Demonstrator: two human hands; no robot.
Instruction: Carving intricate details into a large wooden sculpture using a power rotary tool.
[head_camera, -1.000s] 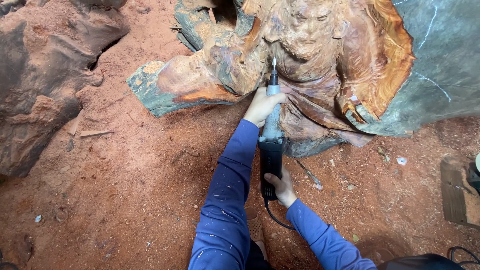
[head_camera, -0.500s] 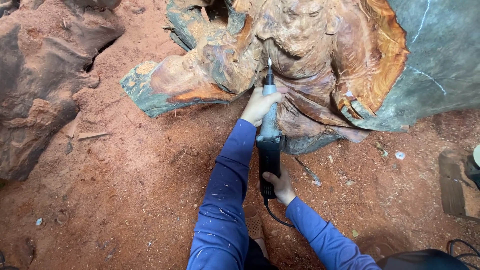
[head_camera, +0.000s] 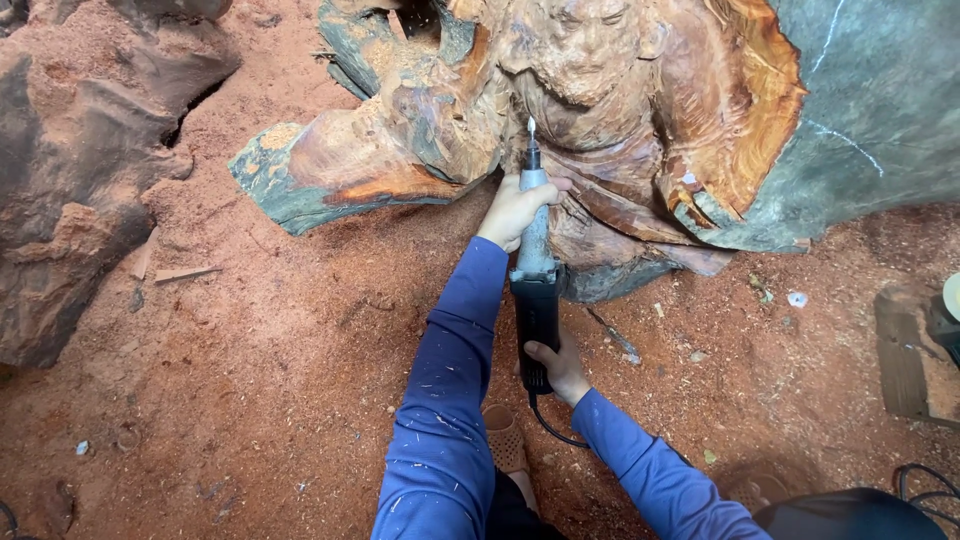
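**Two hands on a rotary carving tool, its bit at the wood**

Head view: the left hand (head_camera: 515, 210) is wrapped tight around the grey metal neck of a long rotary carving tool (head_camera: 535, 280), fingers curled over it just behind the bit. The right hand (head_camera: 562, 368) closes around the black rear end of the same tool, close to the person's body, where the power cord (head_camera: 552, 428) leaves it and loops down over the ground.

The tool's long axis runs almost straight away from the person, rear end near the right hand, pointed bit (head_camera: 531, 128) far out beyond the left hand. The left hand is therefore the nearer one to the working tip, and the right hand sits well behind it. The bit appears to touch, or stand just off, the folds cut into the large reddish wood carving (head_camera: 600, 90), which lies directly ahead of both hands and spreads wide to either side; the exact contact is too small to tell.

Under and around both forearms the ground is covered in red sawdust (head_camera: 280, 350). Well to the left of the left hand lies a rough dark wood block (head_camera: 70, 200). A sandalled foot (head_camera: 503, 440) shows between the blue sleeves, just beside the right hand. No containers are visible.
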